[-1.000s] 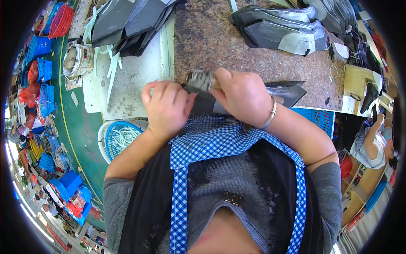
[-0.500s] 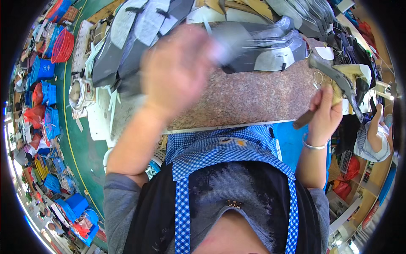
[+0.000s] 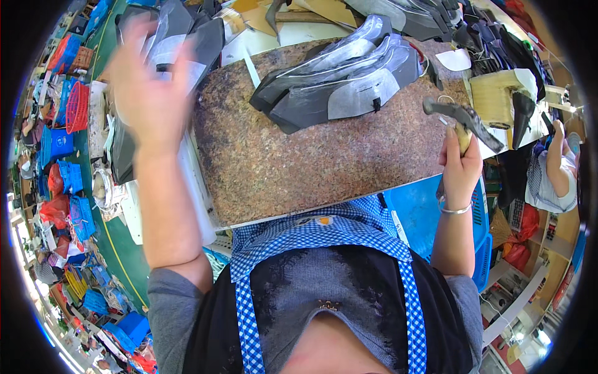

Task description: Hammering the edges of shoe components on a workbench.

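My left hand (image 3: 146,100) is raised over the left pile of dark grey cut sheet pieces (image 3: 208,47). It is blurred, but its fingers look spread and nothing shows in them. My right hand (image 3: 462,163) is closed around the handle of a hammer (image 3: 470,118) at the right front of the worktop. The hammer's metal head points up, above my fingers. On the mottled brown stone slab (image 3: 299,168) lies a layered stack of dark grey pieces with whitish patches (image 3: 349,87). Neither hand touches this stack.
A yellowish block (image 3: 498,96) and a dark, pointed horn-like piece (image 3: 524,115) stand right of the slab. More grey pieces (image 3: 411,19) lie at the back. A blue plastic basket (image 3: 423,212) is under the front edge. Another person (image 3: 554,168) sits at far right.
My left hand has swung left, from above the middle stack to the left pile. The hammer in my right hand has turned, its head now higher over the fingers. The whole view has shifted.
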`<state>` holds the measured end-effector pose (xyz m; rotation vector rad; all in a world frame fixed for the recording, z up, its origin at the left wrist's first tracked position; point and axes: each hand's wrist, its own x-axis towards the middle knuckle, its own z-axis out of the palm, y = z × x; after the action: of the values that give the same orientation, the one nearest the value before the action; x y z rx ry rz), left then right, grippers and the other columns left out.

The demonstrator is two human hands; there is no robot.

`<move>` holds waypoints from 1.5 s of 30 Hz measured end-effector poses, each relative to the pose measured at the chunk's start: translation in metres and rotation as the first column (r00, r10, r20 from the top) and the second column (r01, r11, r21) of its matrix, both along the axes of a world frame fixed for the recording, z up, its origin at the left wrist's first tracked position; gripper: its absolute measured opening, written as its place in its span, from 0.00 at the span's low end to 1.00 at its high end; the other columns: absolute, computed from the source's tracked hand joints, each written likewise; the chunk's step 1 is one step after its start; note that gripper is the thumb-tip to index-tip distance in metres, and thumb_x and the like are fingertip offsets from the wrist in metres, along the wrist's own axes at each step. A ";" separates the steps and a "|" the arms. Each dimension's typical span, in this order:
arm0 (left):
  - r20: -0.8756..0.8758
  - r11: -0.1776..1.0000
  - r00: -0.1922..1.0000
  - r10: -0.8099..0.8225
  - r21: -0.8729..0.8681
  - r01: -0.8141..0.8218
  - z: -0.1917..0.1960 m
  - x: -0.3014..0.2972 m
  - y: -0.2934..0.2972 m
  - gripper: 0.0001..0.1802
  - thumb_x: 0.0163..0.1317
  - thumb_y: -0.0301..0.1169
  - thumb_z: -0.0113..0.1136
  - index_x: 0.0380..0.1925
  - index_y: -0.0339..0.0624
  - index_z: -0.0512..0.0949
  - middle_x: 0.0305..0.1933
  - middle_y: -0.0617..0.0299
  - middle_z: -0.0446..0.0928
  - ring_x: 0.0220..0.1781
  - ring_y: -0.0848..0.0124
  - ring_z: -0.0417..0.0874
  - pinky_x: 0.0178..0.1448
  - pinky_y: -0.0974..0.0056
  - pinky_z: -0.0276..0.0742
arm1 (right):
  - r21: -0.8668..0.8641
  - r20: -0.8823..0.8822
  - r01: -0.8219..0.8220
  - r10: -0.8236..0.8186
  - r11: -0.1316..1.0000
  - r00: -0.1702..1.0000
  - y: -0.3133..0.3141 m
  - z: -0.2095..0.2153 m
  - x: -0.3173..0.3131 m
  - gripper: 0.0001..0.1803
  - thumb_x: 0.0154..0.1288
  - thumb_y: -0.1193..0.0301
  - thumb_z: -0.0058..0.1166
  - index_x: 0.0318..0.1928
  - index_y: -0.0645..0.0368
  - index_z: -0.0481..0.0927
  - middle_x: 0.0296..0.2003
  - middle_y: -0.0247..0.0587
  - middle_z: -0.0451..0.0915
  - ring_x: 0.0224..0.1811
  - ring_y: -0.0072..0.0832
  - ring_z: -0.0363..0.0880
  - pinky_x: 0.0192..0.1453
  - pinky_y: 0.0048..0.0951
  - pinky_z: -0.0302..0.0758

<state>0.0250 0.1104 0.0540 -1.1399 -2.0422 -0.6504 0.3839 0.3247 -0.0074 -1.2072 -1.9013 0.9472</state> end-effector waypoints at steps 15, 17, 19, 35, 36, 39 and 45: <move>0.442 0.917 0.862 -0.248 -0.179 0.356 -0.075 0.112 0.078 0.22 0.46 0.38 0.75 0.38 0.44 0.77 0.41 0.59 0.74 0.48 0.57 0.76 0.48 0.54 0.71 | 0.439 0.210 -0.393 0.333 0.808 0.919 0.017 0.045 -0.054 0.16 0.60 0.68 0.68 0.43 0.65 0.82 0.25 0.41 0.80 0.22 0.27 0.77 0.29 0.28 0.73; 0.497 0.909 0.840 -0.215 -0.212 0.358 -0.072 0.113 0.081 0.21 0.44 0.38 0.76 0.35 0.44 0.77 0.39 0.58 0.74 0.48 0.57 0.76 0.49 0.53 0.71 | 0.474 0.368 -0.474 0.322 0.742 0.872 0.030 0.042 -0.092 0.21 0.55 0.61 0.71 0.43 0.63 0.80 0.30 0.47 0.83 0.30 0.42 0.82 0.35 0.37 0.77; 0.515 0.902 0.840 -0.171 -0.261 0.344 -0.066 0.122 0.083 0.19 0.44 0.37 0.76 0.34 0.42 0.78 0.41 0.55 0.74 0.48 0.54 0.76 0.50 0.52 0.72 | 0.433 0.537 -0.635 0.383 0.639 0.752 0.024 0.059 -0.133 0.25 0.50 0.57 0.72 0.39 0.62 0.78 0.35 0.51 0.83 0.39 0.48 0.83 0.43 0.43 0.78; 0.473 0.828 0.808 -0.352 -0.245 0.504 -0.067 0.153 0.069 0.13 0.56 0.38 0.66 0.30 0.38 0.82 0.39 0.49 0.77 0.46 0.53 0.78 0.48 0.50 0.72 | 0.169 0.884 -0.791 0.265 0.589 0.386 0.029 0.046 -0.158 0.30 0.46 0.51 0.73 0.39 0.60 0.76 0.32 0.47 0.83 0.42 0.47 0.83 0.45 0.44 0.78; 0.493 0.735 0.750 -0.442 -0.281 0.617 -0.058 0.162 0.066 0.13 0.57 0.38 0.65 0.28 0.39 0.81 0.38 0.51 0.77 0.44 0.54 0.79 0.46 0.51 0.72 | 0.188 0.891 -0.774 0.227 0.605 0.394 0.037 0.032 -0.163 0.31 0.47 0.50 0.73 0.39 0.61 0.76 0.34 0.48 0.83 0.43 0.48 0.83 0.46 0.45 0.78; 0.508 0.386 0.424 -0.749 -0.186 0.904 -0.025 0.202 0.030 0.12 0.58 0.38 0.63 0.22 0.42 0.78 0.32 0.53 0.77 0.38 0.55 0.81 0.41 0.53 0.75 | 0.154 0.922 -0.769 0.191 0.621 0.338 0.046 0.023 -0.179 0.30 0.47 0.50 0.73 0.39 0.61 0.77 0.35 0.50 0.83 0.43 0.48 0.83 0.47 0.45 0.78; 0.949 0.344 0.260 -0.180 -0.187 0.920 -0.017 0.131 -0.023 0.20 0.61 0.46 0.64 0.30 0.37 0.80 0.27 0.47 0.80 0.31 0.49 0.82 0.37 0.54 0.77 | 0.299 0.814 -0.675 0.188 0.674 0.549 0.054 0.034 -0.154 0.29 0.51 0.47 0.70 0.40 0.59 0.78 0.34 0.51 0.83 0.41 0.48 0.84 0.44 0.46 0.79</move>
<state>0.1561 0.0872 0.0372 -2.7958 -2.6882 -0.8309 0.2297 0.3786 0.0266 -0.7069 -2.9792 -0.0572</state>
